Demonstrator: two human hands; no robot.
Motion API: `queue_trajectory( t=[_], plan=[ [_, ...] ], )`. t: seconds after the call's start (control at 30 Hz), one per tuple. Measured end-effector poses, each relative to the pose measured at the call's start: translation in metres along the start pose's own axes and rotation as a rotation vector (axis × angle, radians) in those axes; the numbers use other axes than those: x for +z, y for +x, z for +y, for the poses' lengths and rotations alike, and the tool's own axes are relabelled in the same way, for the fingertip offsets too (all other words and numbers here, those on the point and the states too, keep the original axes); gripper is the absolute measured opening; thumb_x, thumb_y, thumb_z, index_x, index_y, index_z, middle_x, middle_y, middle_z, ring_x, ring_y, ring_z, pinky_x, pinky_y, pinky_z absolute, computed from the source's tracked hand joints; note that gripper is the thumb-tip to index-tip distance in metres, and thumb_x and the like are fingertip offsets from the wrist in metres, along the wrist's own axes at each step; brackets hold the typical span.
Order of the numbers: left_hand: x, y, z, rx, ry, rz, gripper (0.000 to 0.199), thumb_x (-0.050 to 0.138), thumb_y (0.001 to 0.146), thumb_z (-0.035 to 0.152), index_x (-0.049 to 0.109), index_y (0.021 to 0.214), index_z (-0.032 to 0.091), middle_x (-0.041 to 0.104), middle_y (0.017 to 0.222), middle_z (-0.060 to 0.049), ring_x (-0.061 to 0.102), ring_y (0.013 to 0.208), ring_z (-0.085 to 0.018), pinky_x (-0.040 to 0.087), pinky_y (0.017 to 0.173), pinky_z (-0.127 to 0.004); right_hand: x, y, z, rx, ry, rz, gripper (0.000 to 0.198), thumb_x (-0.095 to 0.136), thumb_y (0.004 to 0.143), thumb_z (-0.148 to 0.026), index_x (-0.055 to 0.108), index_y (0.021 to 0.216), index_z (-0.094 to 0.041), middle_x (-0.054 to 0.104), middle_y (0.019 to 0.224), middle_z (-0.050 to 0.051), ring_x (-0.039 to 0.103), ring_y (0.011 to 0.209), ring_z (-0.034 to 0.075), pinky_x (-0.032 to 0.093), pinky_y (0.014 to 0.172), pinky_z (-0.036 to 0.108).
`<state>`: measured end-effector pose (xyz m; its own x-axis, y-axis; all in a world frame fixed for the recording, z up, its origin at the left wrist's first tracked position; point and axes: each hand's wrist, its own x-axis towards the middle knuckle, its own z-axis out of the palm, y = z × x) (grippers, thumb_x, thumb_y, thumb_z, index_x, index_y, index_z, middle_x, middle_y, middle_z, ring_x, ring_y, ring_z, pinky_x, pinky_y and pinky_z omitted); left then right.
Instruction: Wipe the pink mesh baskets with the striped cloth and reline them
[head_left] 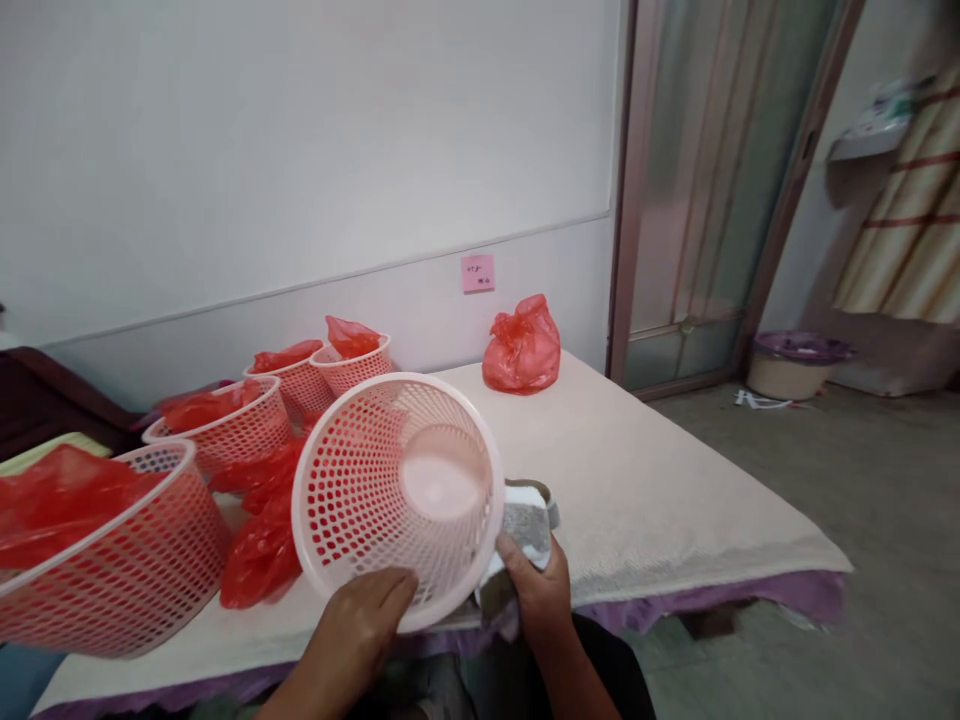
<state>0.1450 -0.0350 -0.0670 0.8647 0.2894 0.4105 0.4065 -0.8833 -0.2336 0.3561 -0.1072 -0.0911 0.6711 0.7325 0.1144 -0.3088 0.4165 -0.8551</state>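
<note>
Left hand (367, 608): it is holding the near rim of the pink basket, with the thumb toward the inside.
Pink basket (431, 490): it is just past the left hand, tipped so its big round mouth looks back at the person. You can see the round bottom inside.
Right hand (541, 588): it is gripping the folded cloth, thumb on top, close to the basket's rim. I can't tell if the thumb touches the rim.
Folded cloth (527, 525): it is in the right hand, grey and white with some brown, just right of the basket.
Loose red bag (266, 535): it lies left of the held basket, all crumpled.
Big near basket (124, 590): it stands left of the left hand, with red plastic in it. Three more baskets (255, 428) with red plastic stand behind it.
Tied red bag (523, 355): it sits past the right hand, near the wall.
Pink note (478, 273): it is on the wall, above and a bit left of that bag.
White cover (645, 480): it is spread under these things.
</note>
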Motion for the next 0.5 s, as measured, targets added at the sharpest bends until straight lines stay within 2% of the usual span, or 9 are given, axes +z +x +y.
queue_trajectory(
  t=[0.1,0.17,0.2,0.27,0.37,0.43,0.5],
  plan=[
    [-0.017,0.018,0.000,-0.047,-0.241,0.062,0.048,0.044,0.076,0.000,0.061,0.118,0.016,0.075,0.102,-0.010,0.072,0.092,-0.020,0.058,0.077,-0.027,0.004,0.000,0.015,-0.221,-0.218,-0.071,0.037,0.066,0.077,-0.032,0.064,0.112,-0.019,0.070,0.097,0.008,0.066,0.087,0.023,0.054,0.078,0.036],
    [-0.028,0.028,0.002,-0.193,-0.438,0.092,0.039,0.047,0.085,0.009,0.062,0.119,0.019,0.075,0.105,-0.009,0.071,0.096,-0.018,0.056,0.081,-0.025,0.005,0.003,0.027,-0.412,-0.442,-0.131,0.032,0.062,0.076,-0.022,0.065,0.108,-0.021,0.066,0.100,0.008,0.063,0.093,0.025,0.052,0.083,0.038],
    [-0.033,0.033,0.004,-0.314,-0.539,0.122,0.034,0.049,0.088,0.015,0.064,0.117,0.022,0.075,0.104,-0.007,0.071,0.096,-0.018,0.055,0.083,-0.025,0.005,0.005,0.033,-0.480,-0.546,-0.129,0.032,0.059,0.075,-0.018,0.065,0.106,-0.021,0.065,0.100,0.009,0.062,0.095,0.025,0.051,0.085,0.040],
    [-0.040,0.042,0.008,-0.617,-0.745,0.212,0.026,0.055,0.089,0.028,0.069,0.110,0.024,0.076,0.101,-0.005,0.071,0.095,-0.019,0.054,0.084,-0.026,0.003,0.015,0.039,-0.526,-0.700,-0.041,0.033,0.055,0.076,-0.016,0.063,0.107,-0.020,0.062,0.101,0.010,0.061,0.097,0.027,0.051,0.085,0.043],
    [-0.048,0.054,0.016,-0.995,-0.983,0.387,0.032,0.065,0.081,0.044,0.071,0.102,0.021,0.076,0.095,-0.005,0.071,0.088,-0.020,0.055,0.080,-0.027,0.002,0.027,0.043,-0.519,-0.798,0.144,0.031,0.052,0.079,-0.020,0.060,0.110,-0.019,0.060,0.104,0.013,0.058,0.101,0.029,0.051,0.083,0.046],
    [-0.051,0.064,0.021,-1.100,-1.078,0.500,0.036,0.069,0.077,0.048,0.071,0.098,0.018,0.075,0.092,-0.004,0.069,0.084,-0.019,0.055,0.075,-0.025,0.005,0.020,0.047,-0.544,-0.812,0.160,0.026,0.052,0.079,-0.020,0.061,0.103,-0.019,0.060,0.099,0.012,0.059,0.096,0.029,0.052,0.081,0.046],
    [-0.052,0.073,0.025,-1.138,-1.186,0.610,0.038,0.070,0.076,0.048,0.069,0.098,0.018,0.074,0.091,-0.003,0.068,0.082,-0.018,0.055,0.073,-0.024,0.013,-0.002,0.056,-0.570,-0.796,0.082,0.022,0.054,0.075,-0.018,0.065,0.094,-0.021,0.061,0.088,0.009,0.060,0.085,0.027,0.054,0.076,0.046]
  ],
)
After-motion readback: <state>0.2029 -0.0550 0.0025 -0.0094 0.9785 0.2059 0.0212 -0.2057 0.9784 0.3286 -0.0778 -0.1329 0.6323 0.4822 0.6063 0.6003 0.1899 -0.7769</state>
